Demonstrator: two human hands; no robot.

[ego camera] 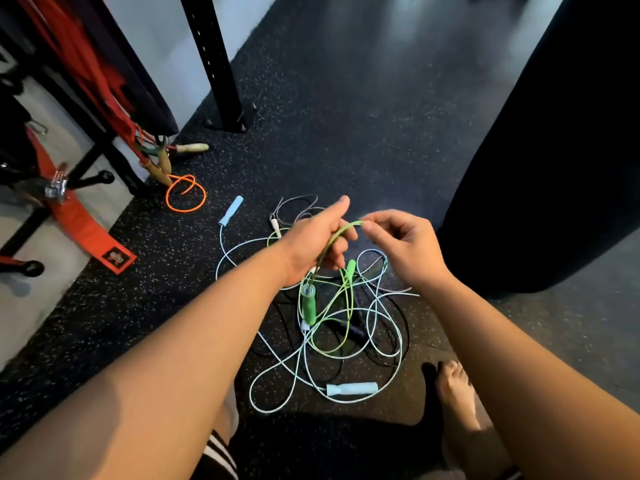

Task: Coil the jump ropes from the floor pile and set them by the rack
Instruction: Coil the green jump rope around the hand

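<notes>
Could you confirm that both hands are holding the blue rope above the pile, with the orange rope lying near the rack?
Not quite: the head view shows that the held rope is green, not blue. The left hand and right hand hold the green rope above the pile, with the orange rope lying near the rack.

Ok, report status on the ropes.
Left grip, right grip: both holding green jump rope, one loop raised. Green handle below, amid the pile. Light-blue rope and black rope tangled through it.
</notes>
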